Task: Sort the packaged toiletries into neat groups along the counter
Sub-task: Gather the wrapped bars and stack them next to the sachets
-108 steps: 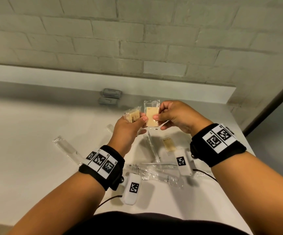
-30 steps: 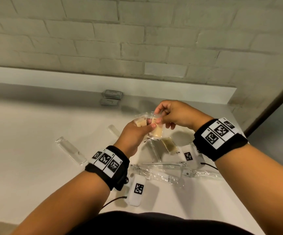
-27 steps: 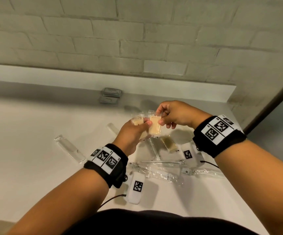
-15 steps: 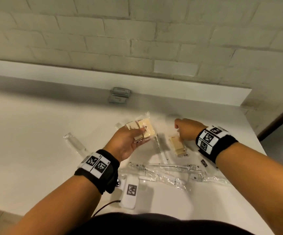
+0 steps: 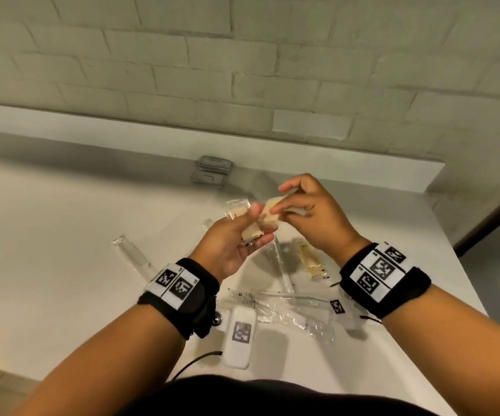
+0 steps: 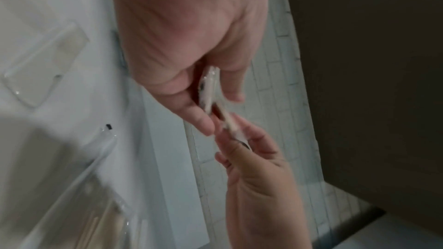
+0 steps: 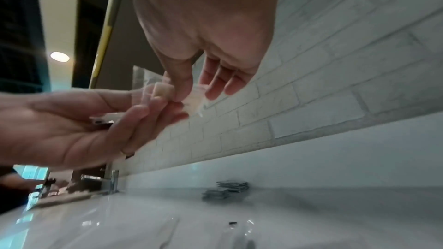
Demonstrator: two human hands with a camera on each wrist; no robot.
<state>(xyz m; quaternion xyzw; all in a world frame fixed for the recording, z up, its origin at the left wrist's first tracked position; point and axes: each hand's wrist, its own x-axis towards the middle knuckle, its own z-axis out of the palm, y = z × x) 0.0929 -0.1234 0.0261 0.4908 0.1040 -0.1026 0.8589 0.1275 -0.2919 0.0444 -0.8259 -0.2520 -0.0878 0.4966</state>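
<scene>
Above the white counter [image 5: 62, 235], my left hand [image 5: 253, 228] grips a small stack of tan packets in clear wrap [image 5: 250, 232], fanned between thumb and fingers. My right hand [image 5: 281, 202] pinches another tan packet [image 5: 271, 213] by its edge, against the left hand's stack. In the right wrist view, thumb and forefinger hold that packet [image 7: 163, 88] over the left hand's fingers [image 7: 141, 113]. The left wrist view shows the stack [image 6: 208, 84] edge-on in my grip. One tan packet [image 5: 311, 261] lies on the counter below the right hand.
Long clear packets lie on the counter at the left [image 5: 131, 256], centre [image 5: 281, 265] and front [image 5: 290, 307]. A stack of grey sachets [image 5: 212, 171] sits by the back ledge. A tap [image 7: 112, 181] stands far left. The counter's right edge [image 5: 452, 259] is close.
My right hand went down to the tan packets on the counter, took one and lifted it to the stack in my left hand. The left hand stayed raised.
</scene>
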